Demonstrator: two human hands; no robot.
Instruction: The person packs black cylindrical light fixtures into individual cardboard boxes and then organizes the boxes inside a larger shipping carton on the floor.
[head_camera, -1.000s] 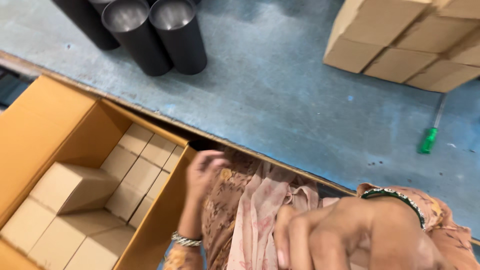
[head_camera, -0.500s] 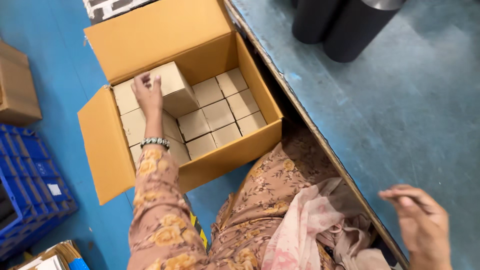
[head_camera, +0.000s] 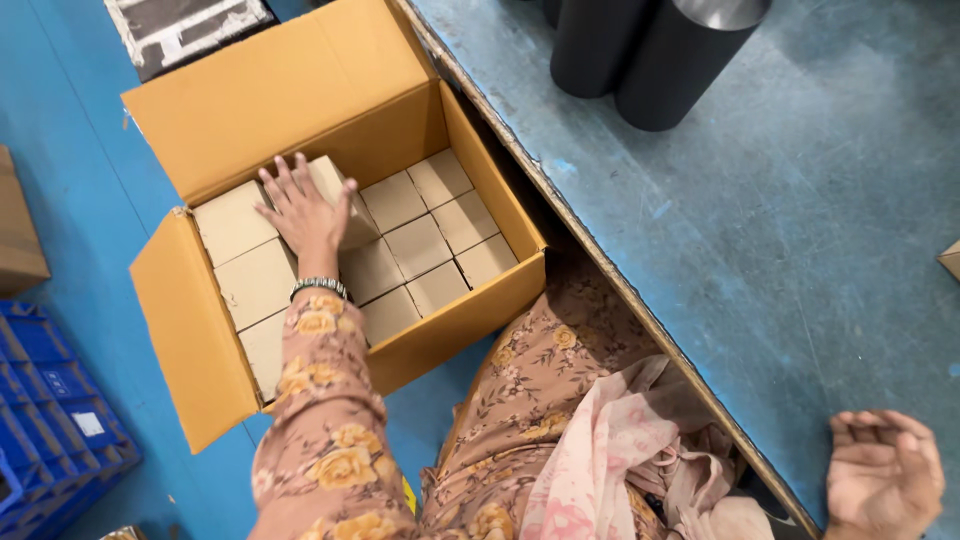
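Right hand (head_camera: 882, 470) sits at the bottom right edge, resting on the blue counter (head_camera: 780, 230), fingers curled loosely inward, palm up, holding nothing. A pink cloth (head_camera: 610, 460) lies bunched in the lap just left of it, against the counter edge, over a floral dress.

Left arm in a floral sleeve reaches down and away to the carton (head_camera: 300, 100) on the blue floor (head_camera: 60, 150) beside the counter. Left hand (head_camera: 305, 212) is spread wide, fingers splayed, palm pressed flat on a small box (head_camera: 335, 190) that sits raised and tilted above the rest in the carton's far left part. A beaded bracelet (head_camera: 320, 288) is on that wrist. The carton is open, flaps out, packed with rows of small tan boxes lying flat.

A blue crate (head_camera: 50, 400) stands at the left, near the carton. Farther off, two black cylinders (head_camera: 650, 50) stand upright on the counter, touching each other.
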